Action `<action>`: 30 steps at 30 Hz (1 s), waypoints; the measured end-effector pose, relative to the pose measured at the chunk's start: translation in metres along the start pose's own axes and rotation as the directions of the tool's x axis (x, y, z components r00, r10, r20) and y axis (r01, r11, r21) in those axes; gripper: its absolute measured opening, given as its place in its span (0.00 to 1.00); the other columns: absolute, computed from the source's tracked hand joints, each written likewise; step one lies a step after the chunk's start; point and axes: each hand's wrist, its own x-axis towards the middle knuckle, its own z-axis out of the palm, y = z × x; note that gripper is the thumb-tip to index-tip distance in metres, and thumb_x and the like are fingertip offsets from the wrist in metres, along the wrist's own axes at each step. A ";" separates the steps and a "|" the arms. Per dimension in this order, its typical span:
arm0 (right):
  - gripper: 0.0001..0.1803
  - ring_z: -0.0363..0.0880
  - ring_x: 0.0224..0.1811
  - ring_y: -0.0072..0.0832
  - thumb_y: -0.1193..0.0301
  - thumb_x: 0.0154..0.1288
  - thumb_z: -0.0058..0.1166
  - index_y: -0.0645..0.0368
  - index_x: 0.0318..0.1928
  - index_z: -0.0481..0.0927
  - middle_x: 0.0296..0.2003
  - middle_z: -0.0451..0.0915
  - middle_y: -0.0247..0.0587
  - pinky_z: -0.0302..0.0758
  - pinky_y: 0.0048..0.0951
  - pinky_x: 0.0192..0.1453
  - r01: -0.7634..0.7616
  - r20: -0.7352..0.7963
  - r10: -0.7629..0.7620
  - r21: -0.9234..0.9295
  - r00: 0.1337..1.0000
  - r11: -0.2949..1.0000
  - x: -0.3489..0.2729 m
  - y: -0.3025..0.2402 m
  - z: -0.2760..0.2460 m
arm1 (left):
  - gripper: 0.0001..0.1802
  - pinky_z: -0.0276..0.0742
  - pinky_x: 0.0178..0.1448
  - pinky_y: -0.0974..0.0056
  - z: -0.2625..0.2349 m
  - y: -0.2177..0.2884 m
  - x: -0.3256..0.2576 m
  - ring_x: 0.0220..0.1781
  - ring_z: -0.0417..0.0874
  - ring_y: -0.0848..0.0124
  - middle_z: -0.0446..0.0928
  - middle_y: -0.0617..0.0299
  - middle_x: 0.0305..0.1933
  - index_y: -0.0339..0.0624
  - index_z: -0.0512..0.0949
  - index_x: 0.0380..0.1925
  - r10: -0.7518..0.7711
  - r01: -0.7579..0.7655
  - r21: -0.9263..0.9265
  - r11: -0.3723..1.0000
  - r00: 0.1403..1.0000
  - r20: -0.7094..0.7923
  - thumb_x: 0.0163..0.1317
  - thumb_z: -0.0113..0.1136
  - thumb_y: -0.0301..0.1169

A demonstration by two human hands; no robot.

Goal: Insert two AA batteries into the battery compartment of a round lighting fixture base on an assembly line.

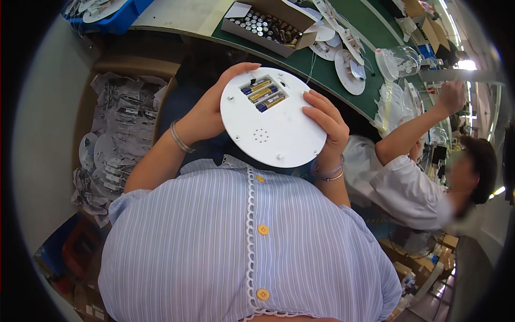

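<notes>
A round white plastic disc [292,131] is held up in front of my chest, its face with the battery compartment toward me. Three gold-and-blue batteries [263,95] lie side by side in the uncovered compartment. My left hand [212,104] grips the disc's left edge, the thumb or a finger along its upper rim. On the right edge my right hand [331,126] is closed, with fingertips over the face. A ring of small holes and several small posts mark the disc's surface.
An open carton [263,40] of batteries stands on the green bench [316,67]. More white discs [350,72] with wires lie to its right. A blue bin [115,21] sits far left. Below it, a cardboard box [166,88] holds paper-separated parts. A co-worker [416,188] sits at right, one arm raised.
</notes>
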 end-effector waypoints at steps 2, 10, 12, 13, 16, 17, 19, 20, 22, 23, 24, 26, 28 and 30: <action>0.14 0.78 0.46 0.38 0.76 0.46 0.60 0.63 0.37 0.79 0.41 0.79 0.48 0.72 0.31 0.51 -0.164 -0.016 0.170 0.185 0.985 0.969 -0.006 0.001 0.000 | 0.38 0.61 0.64 0.65 0.001 0.002 -0.001 0.62 0.63 0.65 0.61 0.56 0.61 0.42 0.58 0.60 -0.039 0.042 -0.074 0.996 0.998 0.042 0.49 0.64 0.25; 0.13 0.75 0.36 0.20 0.78 0.58 0.53 0.67 0.45 0.73 0.37 0.79 0.39 0.72 0.20 0.38 -0.605 0.191 0.609 0.523 0.770 0.600 -0.022 0.005 0.003 | 0.20 0.67 0.54 0.71 -0.004 -0.004 -0.009 0.52 0.69 0.78 0.68 0.63 0.51 0.37 0.62 0.55 -0.213 0.220 -0.230 0.948 0.976 0.053 0.66 0.45 0.33; 0.16 0.75 0.36 0.19 0.77 0.59 0.52 0.67 0.48 0.71 0.38 0.78 0.39 0.72 0.20 0.38 -0.618 0.227 0.613 0.553 0.757 0.559 -0.022 0.007 0.005 | 0.20 0.68 0.54 0.70 -0.003 -0.006 -0.009 0.50 0.71 0.77 0.70 0.62 0.50 0.37 0.62 0.56 -0.290 0.281 -0.327 0.902 0.957 0.023 0.67 0.43 0.35; 0.17 0.75 0.36 0.19 0.77 0.59 0.52 0.67 0.49 0.70 0.38 0.78 0.39 0.72 0.20 0.38 -0.629 0.244 0.620 0.565 0.746 0.534 -0.022 0.008 0.007 | 0.20 0.69 0.54 0.69 -0.003 -0.007 -0.009 0.50 0.72 0.76 0.70 0.62 0.49 0.37 0.62 0.56 -0.340 0.316 -0.388 0.866 0.940 0.007 0.68 0.42 0.35; 0.18 0.76 0.41 0.25 0.75 0.61 0.50 0.67 0.51 0.68 0.42 0.77 0.43 0.73 0.25 0.44 -0.627 0.291 0.652 0.687 0.700 0.368 -0.018 0.010 0.009 | 0.22 0.70 0.52 0.69 -0.004 -0.005 -0.008 0.46 0.76 0.74 0.73 0.60 0.47 0.38 0.62 0.56 -0.427 0.390 -0.458 0.799 0.904 0.025 0.68 0.40 0.40; 0.18 0.77 0.43 0.27 0.74 0.61 0.50 0.67 0.51 0.67 0.43 0.76 0.44 0.74 0.27 0.45 -0.613 0.314 0.668 0.743 0.674 0.269 -0.016 0.012 0.009 | 0.23 0.71 0.51 0.69 -0.006 -0.004 -0.007 0.45 0.77 0.73 0.74 0.59 0.47 0.37 0.61 0.57 -0.440 0.429 -0.448 0.784 0.894 0.085 0.68 0.41 0.40; 0.20 0.76 0.45 0.31 0.73 0.62 0.49 0.67 0.53 0.65 0.47 0.75 0.46 0.74 0.29 0.49 -0.508 0.273 0.687 0.846 0.673 0.161 -0.010 0.018 0.005 | 0.25 0.73 0.48 0.68 -0.009 -0.001 -0.006 0.43 0.79 0.70 0.75 0.55 0.47 0.35 0.60 0.58 -0.428 0.477 -0.437 0.763 0.879 0.212 0.67 0.42 0.39; 0.20 0.76 0.47 0.33 0.73 0.63 0.48 0.67 0.54 0.65 0.48 0.74 0.47 0.74 0.30 0.51 -0.453 0.252 0.712 0.885 0.656 0.104 -0.007 0.022 0.001 | 0.25 0.74 0.47 0.69 -0.008 0.000 -0.005 0.42 0.80 0.70 0.75 0.54 0.47 0.35 0.60 0.58 -0.438 0.503 -0.345 0.793 0.863 0.252 0.66 0.44 0.38; 0.18 0.76 0.49 0.30 0.70 0.64 0.47 0.64 0.53 0.67 0.49 0.74 0.43 0.76 0.27 0.49 -0.309 0.166 0.744 0.949 0.648 0.058 -0.001 0.036 -0.010 | 0.26 0.70 0.52 0.67 -0.006 0.002 -0.001 0.48 0.78 0.69 0.73 0.54 0.51 0.37 0.61 0.59 -0.435 0.524 -0.227 0.821 0.831 0.346 0.61 0.51 0.32; 0.18 0.76 0.49 0.29 0.70 0.65 0.47 0.62 0.54 0.67 0.49 0.74 0.42 0.77 0.25 0.46 -0.217 0.127 0.724 0.976 0.678 0.032 0.003 0.045 -0.017 | 0.26 0.68 0.55 0.67 -0.004 0.003 0.000 0.51 0.75 0.69 0.72 0.55 0.52 0.37 0.61 0.59 -0.380 0.456 -0.223 0.862 0.871 0.311 0.60 0.52 0.31; 0.17 0.77 0.45 0.26 0.69 0.65 0.47 0.59 0.53 0.69 0.47 0.76 0.37 0.79 0.23 0.40 -0.205 0.107 0.733 0.978 0.672 0.045 0.007 0.057 -0.025 | 0.27 0.65 0.57 0.67 -0.001 0.004 0.001 0.54 0.73 0.69 0.71 0.56 0.54 0.38 0.62 0.59 -0.343 0.400 -0.204 0.893 0.901 0.266 0.59 0.53 0.29; 0.14 0.78 0.38 0.20 0.68 0.64 0.48 0.54 0.49 0.70 0.43 0.77 0.31 0.76 0.18 0.34 -0.165 -0.013 0.828 0.978 0.560 0.127 0.013 0.083 -0.037 | 0.27 0.57 0.64 0.65 0.000 0.004 0.001 0.63 0.65 0.69 0.67 0.58 0.59 0.41 0.61 0.60 -0.270 0.290 -0.109 0.951 0.948 0.170 0.58 0.52 0.28; 0.11 0.77 0.34 0.20 0.65 0.65 0.46 0.54 0.46 0.71 0.40 0.77 0.31 0.75 0.20 0.34 -0.095 -0.063 0.843 0.986 0.535 0.135 0.021 0.113 -0.052 | 0.27 0.58 0.64 0.64 -0.001 0.001 0.000 0.62 0.65 0.69 0.67 0.57 0.59 0.39 0.62 0.59 -0.254 0.267 -0.172 0.948 0.963 0.095 0.58 0.53 0.26; 0.11 0.76 0.34 0.23 0.65 0.67 0.43 0.56 0.45 0.71 0.37 0.77 0.34 0.75 0.23 0.35 -0.041 -0.127 0.879 0.986 0.459 0.163 0.031 0.146 -0.066 | 0.27 0.58 0.65 0.63 -0.004 -0.002 -0.001 0.61 0.66 0.68 0.67 0.55 0.58 0.38 0.62 0.59 -0.240 0.244 -0.270 0.931 0.970 0.049 0.58 0.53 0.24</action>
